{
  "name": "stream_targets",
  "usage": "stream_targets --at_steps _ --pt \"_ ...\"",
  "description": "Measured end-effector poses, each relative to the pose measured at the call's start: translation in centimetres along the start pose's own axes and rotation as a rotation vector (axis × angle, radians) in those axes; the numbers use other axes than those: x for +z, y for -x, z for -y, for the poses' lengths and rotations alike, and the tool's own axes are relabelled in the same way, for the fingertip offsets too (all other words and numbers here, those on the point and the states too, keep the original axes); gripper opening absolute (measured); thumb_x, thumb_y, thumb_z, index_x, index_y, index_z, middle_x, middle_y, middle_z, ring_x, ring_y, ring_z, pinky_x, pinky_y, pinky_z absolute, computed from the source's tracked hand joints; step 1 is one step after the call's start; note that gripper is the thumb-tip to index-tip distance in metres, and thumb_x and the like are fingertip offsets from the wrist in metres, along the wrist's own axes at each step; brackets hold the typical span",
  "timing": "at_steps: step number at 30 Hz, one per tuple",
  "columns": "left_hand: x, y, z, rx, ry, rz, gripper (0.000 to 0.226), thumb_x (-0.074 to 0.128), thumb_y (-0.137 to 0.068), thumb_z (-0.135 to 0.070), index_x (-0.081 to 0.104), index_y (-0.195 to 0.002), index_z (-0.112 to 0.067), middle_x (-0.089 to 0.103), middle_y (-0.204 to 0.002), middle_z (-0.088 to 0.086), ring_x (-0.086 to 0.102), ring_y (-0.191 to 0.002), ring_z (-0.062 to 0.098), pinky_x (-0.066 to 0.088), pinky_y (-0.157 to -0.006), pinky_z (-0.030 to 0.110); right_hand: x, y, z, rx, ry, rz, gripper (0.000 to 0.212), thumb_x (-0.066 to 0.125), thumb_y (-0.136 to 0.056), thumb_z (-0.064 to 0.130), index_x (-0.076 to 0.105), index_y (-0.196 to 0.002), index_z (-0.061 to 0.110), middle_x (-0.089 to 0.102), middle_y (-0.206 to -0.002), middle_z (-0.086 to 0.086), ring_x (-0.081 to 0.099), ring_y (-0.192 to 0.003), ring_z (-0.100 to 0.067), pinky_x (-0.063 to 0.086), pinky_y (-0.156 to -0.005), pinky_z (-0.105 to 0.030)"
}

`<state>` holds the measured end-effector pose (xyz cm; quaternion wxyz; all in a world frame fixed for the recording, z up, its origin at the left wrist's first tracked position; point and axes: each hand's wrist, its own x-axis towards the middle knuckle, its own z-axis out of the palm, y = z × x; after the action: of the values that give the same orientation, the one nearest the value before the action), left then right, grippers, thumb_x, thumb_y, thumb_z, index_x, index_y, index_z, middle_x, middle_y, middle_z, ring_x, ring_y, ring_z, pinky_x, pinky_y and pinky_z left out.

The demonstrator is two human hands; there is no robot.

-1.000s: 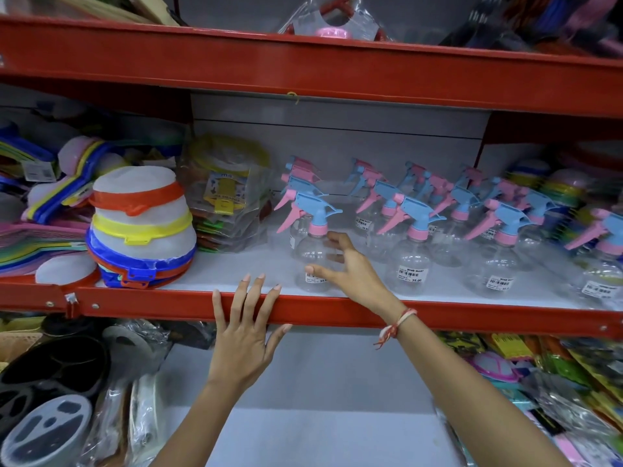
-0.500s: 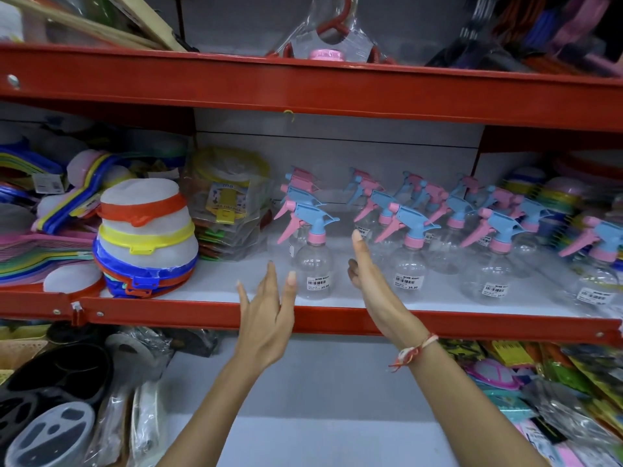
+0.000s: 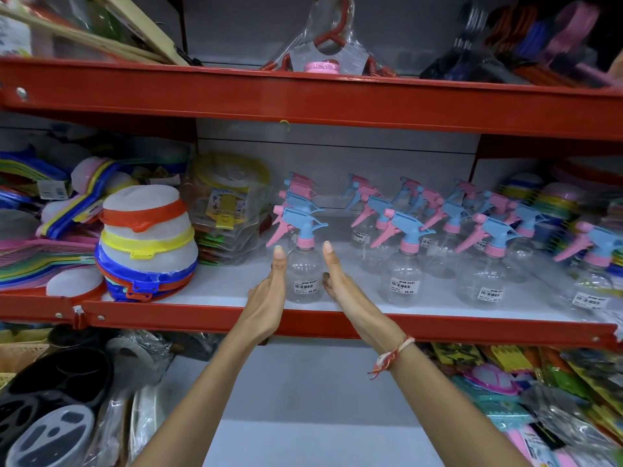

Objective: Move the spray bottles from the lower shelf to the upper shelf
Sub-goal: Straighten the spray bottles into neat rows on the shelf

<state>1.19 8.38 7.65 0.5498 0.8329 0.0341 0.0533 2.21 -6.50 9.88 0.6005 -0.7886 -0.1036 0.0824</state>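
Head view: two bare hands reach toward a red-edged shop shelf (image 3: 337, 326), flanking a clear bottle (image 3: 304, 276) with a blue sprayer head, pink trigger and pink collar. The left hand (image 3: 268, 299) stands edge-on at the bottle's left side, fingers straight and together, its grip wide and holding nothing. The right hand (image 3: 340, 281) mirrors it on the bottle's right, thumb up, its other fingers curled near the bottle's side, grip also wide; whether either hand touches the plastic cannot be told. A red-and-white string band (image 3: 387, 360) circles the right wrist.

The bottle stands upright near the front edge of the lower shelf, its white price label facing the camera. To its right and behind it stand more bottles (image 3: 403, 281) of the same kind in rows, all upright on the same white shelf board. To the left sits a stack of sieves (image 3: 146, 244) rimmed in orange, yellow and blue, with packaged goods just beside them.

Above, the upper shelf (image 3: 303, 99) carries bagged hangers (image 3: 328, 38) and a pink lid (image 3: 322, 66) behind its red front rail.
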Motion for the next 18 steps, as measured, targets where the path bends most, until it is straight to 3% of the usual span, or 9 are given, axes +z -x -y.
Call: stream_targets --at_steps 8,12,15,18 --pt "-0.3 0.5 -0.5 0.015 0.019 -0.011 0.122 -0.005 -0.057 -0.101 0.031 -0.152 -0.034 0.038 -0.158 0.010 0.032 -0.147 0.027 0.018 -0.122 0.055 0.5 0.1 0.3 -0.023 0.015 0.006 0.093 0.019 -0.064 0.098 0.015 -0.145 0.053 0.009 -0.164 0.003 0.014 -0.151 -0.019 0.008 -0.123 -0.049" --pt "-0.2 1.3 -0.7 0.065 -0.026 -0.037 0.101 -0.002 -0.075 -0.090 0.023 -0.155 -0.035 0.030 -0.162 0.003 0.021 -0.151 0.028 0.012 -0.124 0.054 0.2 0.6 0.2 -0.059 0.039 -0.044 0.095 0.022 -0.066 0.095 0.018 -0.148 0.047 0.014 -0.163 0.011 0.020 -0.149 -0.016 0.012 -0.123 -0.047" --pt "0.5 2.7 -0.8 0.222 -0.068 -0.277 0.073 0.016 -0.094 -0.066 0.045 -0.145 -0.021 0.053 -0.146 0.008 0.044 -0.137 0.029 0.031 -0.113 0.040 -0.9 1.4 -0.2 -0.170 -0.010 -0.175 0.089 0.031 -0.071 0.089 0.043 -0.142 0.036 0.042 -0.151 0.013 0.042 -0.139 -0.014 0.026 -0.119 -0.042" --pt "1.9 3.5 -0.5 0.432 -0.076 -0.490 0.055 0.028 -0.100 -0.058 0.060 -0.119 -0.017 0.065 -0.116 -0.002 0.056 -0.108 0.011 0.045 -0.094 0.035 -3.1 2.8 -0.9 -0.276 -0.068 -0.309 0.062 0.039 -0.080 0.076 0.068 -0.109 0.030 0.069 -0.118 0.011 0.065 -0.110 -0.007 0.046 -0.105 -0.041"
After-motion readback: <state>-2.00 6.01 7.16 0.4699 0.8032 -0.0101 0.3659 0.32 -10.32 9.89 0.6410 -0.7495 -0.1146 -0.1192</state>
